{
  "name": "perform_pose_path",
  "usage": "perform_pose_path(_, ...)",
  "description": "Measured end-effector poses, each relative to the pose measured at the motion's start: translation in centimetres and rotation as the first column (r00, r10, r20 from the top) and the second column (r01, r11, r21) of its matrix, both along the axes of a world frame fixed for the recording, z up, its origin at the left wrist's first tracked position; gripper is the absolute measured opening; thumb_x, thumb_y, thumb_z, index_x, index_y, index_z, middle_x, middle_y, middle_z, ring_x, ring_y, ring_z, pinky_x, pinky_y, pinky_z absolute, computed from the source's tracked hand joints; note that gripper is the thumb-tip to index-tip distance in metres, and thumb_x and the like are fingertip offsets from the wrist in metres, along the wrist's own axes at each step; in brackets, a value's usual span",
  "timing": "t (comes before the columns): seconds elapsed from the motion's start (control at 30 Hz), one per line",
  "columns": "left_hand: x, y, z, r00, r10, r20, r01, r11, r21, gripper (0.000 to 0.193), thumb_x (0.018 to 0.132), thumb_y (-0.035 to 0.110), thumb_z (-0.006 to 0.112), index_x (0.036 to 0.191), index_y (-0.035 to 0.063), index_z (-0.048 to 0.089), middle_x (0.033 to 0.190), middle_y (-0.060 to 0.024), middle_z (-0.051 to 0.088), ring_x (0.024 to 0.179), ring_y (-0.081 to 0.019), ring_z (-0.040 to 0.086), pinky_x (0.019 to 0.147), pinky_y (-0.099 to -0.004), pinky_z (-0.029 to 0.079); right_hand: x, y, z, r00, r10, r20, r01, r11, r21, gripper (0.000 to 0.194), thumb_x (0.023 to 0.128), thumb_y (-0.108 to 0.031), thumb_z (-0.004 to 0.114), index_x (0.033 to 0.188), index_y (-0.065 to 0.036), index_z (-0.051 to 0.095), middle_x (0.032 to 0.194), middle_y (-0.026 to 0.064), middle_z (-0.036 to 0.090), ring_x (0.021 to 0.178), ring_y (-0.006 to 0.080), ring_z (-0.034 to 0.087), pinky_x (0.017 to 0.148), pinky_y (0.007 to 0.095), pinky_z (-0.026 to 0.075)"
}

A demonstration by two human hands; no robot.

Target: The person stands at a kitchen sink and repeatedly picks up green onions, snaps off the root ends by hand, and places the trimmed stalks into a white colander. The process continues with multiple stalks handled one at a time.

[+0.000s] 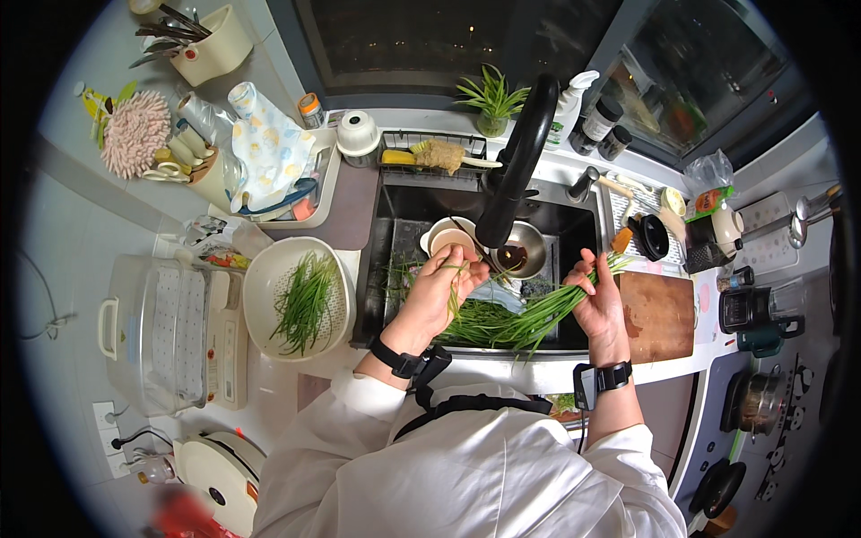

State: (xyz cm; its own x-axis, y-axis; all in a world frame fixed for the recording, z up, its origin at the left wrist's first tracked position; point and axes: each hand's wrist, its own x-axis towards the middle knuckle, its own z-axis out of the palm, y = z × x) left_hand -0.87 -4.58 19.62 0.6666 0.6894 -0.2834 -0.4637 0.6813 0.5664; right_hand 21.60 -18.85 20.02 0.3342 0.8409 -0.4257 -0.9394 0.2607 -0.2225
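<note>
Over the front right of the black sink (390,222), my right hand (597,296) holds a bunch of long green chives (548,313) by its root ends. The leaves stretch left across the sink's front edge. My left hand (437,286) pinches a few thin yellowish-green leaves (455,296) between thumb and fingers, above the sink's left half. Behind it in the sink are a pale bowl (449,237) and a metal bowl (528,250) with dark liquid. More chives (306,302) lie in a white colander (259,326) left of the sink.
A black faucet (528,155) arches over the sink's middle. At the right lies a wooden cutting board (656,319), with a white draining rack (625,208) behind it. Behind the sink hangs a wire sponge basket (434,176). Left of the colander stands a clear-lidded steamer (165,329).
</note>
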Motion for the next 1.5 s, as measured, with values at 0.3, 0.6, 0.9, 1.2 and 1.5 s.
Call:
perform_pose_path(0.3,-2.1,1.0,-0.7,0.886,-0.296,-0.358,0.403,0.873,0.276,0.028,0.105,0.03,0.043,0.091,0.0086,0.055,0.066,0.007,0.036,0.052,-0.0018,0.025,0.046,-0.0198,0.022,0.1,0.1,0.3,0.999,-0.035,0.003,0.035,0.999,-0.031,0.038,0.102,-0.037,0.048,0.104,-0.002,0.061,0.073,0.0025,0.05,0.054,0.0079,0.034,0.06,0.0219,0.037)
perform_pose_path(0.6,-1.1,-1.5,-0.6,0.66,-0.418,-0.624,0.751,0.383,0.538,0.015,0.091,0.012,0.067,0.098,0.0021,0.057,0.089,-0.004,0.066,0.086,-0.0108,0.064,0.076,-0.0275,0.051,0.2,0.5,0.5,1.0,-0.027,0.004,0.027,0.999,0.022,0.037,0.101,-0.035,0.05,0.104,0.0,0.063,0.074,0.0025,0.053,0.055,0.0082,0.034,0.059,0.021,0.035)
perform_pose_path(0.9,-1.4,-1.2,-0.2,0.747,-0.158,-0.646,0.658,0.315,0.684,0.016,0.09,0.018,0.067,0.1,0.005,0.069,0.088,-0.0066,0.07,0.08,-0.0154,0.065,0.074,-0.0303,0.05,1.2,0.1,0.3,0.992,-0.1,-0.074,0.102,0.995,0.022,0.036,0.101,-0.034,0.051,0.105,-0.001,0.062,0.074,0.0036,0.052,0.056,0.0089,0.033,0.059,0.0218,0.034)
perform_pose_path(1.2,-0.1,-3.7,-0.7,0.627,0.089,-0.774,0.739,0.249,0.627,0.029,0.074,0.028,0.08,0.092,0.0085,0.069,0.084,-0.0064,0.067,0.08,-0.025,0.066,0.07,-0.0368,0.051,0.1,0.7,0.2,0.992,-0.075,-0.099,0.079,0.996,0.038,0.034,0.1,-0.031,0.053,0.102,0.001,0.064,0.074,0.002,0.049,0.058,0.009,0.032,0.057,0.0206,0.035)
perform_pose_path(1.5,0.3,-4.1,-0.8,0.547,0.131,-0.827,0.787,0.257,0.561,0.023,0.082,0.024,0.073,0.095,0.0076,0.066,0.078,-0.0091,0.067,0.076,-0.0299,0.066,0.066,-0.0405,0.051,-0.3,1.0,0.9,0.987,-0.106,-0.12,0.107,0.994,-0.001,0.034,0.101,-0.031,0.053,0.102,0.001,0.064,0.073,0.0025,0.05,0.057,0.009,0.033,0.055,0.0199,0.034)
